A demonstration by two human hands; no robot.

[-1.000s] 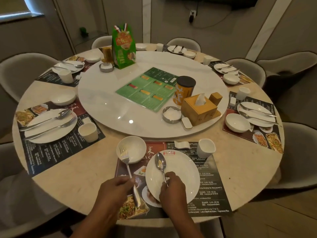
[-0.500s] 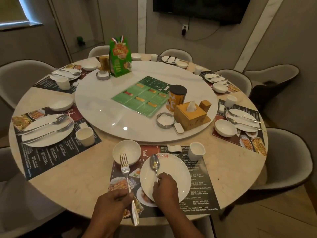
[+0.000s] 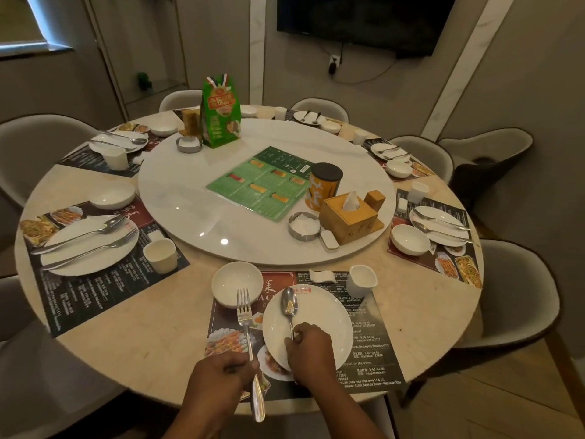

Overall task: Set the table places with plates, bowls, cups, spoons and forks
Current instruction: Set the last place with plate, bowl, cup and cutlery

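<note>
The steel spoon [image 3: 289, 304] lies on the round white ceramic plate [image 3: 326, 318] at the near place, bowl end pointing toward the table centre. The right hand [image 3: 311, 353] covers the handle; its fingers are curled around it, clamped on the spoon. The steel fork [image 3: 244, 315] sits just left of the plate, over the dark printed placemat [image 3: 373, 343]. The left hand [image 3: 218, 375] grips it mid-handle with fingers closed around it, and the handle end projects past the table edge toward the person. Whether the fork touches the placemat cannot be told.

Change since one second ago: the fork tines, previously level with the small white ceramic bowl [image 3: 228, 280], now sit short of it — the fork has been drawn back toward the person. The spoon position on the plate is unchanged.

Beyond the plate stand the bowl, at upper left, and the white ceramic cup [image 3: 361, 280], at upper right. The neighbouring plate [image 3: 104, 261] carries its fork and spoon side by side.

Assessment: this place already has plate, bowl and cup; only the cutlery remains — the fork probably belongs beside the spoon on the plate.
</note>
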